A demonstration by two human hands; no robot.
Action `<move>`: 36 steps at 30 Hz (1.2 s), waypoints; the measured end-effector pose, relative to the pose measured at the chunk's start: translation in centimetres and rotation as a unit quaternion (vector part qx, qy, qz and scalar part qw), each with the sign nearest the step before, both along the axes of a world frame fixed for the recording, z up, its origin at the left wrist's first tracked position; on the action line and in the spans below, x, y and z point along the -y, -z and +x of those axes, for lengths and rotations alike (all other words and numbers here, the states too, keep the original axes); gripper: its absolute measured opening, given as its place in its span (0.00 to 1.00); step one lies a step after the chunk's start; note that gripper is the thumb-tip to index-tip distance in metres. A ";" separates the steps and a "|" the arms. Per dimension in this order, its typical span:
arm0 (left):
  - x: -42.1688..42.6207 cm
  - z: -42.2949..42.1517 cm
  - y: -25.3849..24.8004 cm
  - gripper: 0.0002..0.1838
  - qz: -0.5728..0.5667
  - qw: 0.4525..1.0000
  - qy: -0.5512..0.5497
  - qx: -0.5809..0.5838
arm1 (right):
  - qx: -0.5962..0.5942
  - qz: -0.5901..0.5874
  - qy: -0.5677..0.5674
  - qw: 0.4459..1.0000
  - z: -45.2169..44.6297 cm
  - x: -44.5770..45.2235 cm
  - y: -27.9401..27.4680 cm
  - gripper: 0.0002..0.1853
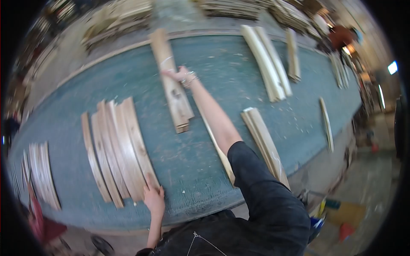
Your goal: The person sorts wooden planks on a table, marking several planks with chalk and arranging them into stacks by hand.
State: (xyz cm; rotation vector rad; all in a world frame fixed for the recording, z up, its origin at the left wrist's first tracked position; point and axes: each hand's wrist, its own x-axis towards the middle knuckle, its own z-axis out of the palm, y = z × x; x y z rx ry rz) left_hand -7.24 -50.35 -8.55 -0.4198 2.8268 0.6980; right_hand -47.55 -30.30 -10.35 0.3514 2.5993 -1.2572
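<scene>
"Where's the left hand (154, 198)?"

"At the near end of the slats (127, 153), thumb and fingers apart, touching the rightmost one."

"And the right hand (181, 76)?"

"Stretched across the tabletop (183, 170), touching the right edge of the stack (174, 96). It's blurred there, so I can't tell whether it grips or only rests."

"Where's that stack lying?"

"On the tabletop, between the slats and the pale strips (259, 64) farther right."
</scene>
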 end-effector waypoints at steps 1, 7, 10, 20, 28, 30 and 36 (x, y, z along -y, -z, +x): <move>0.4 -0.1 -0.3 0.40 0.001 0.999 0.030 -0.010 | 0.014 -0.062 0.014 0.998 1.2 -0.7 -1.8 0.61; 2.7 0.3 -2.7 0.39 0.147 0.985 0.073 0.055 | -0.122 -0.092 0.068 0.986 16.5 -13.0 -7.3 0.35; 3.3 0.3 -3.2 0.34 0.113 0.986 0.117 0.040 | -0.134 -0.095 0.182 0.969 25.8 -21.4 -8.3 0.28; 3.7 2.7 -1.9 0.15 0.159 0.974 0.159 -0.020 | -0.032 0.049 0.245 0.968 44.8 -34.6 -8.6 0.34; -1.4 9.0 -6.9 0.28 0.613 0.789 -0.036 -0.031 | -0.026 0.261 0.150 0.953 43.0 -29.4 -5.0 0.41; -1.6 10.1 -7.7 0.28 0.629 0.776 -0.049 0.000 | -0.011 0.273 0.154 0.949 42.6 -28.5 -5.5 0.41; -0.1 10.2 -7.6 0.20 0.637 0.769 -0.032 0.036 | 0.082 0.312 0.108 0.940 42.6 -28.5 -5.8 0.39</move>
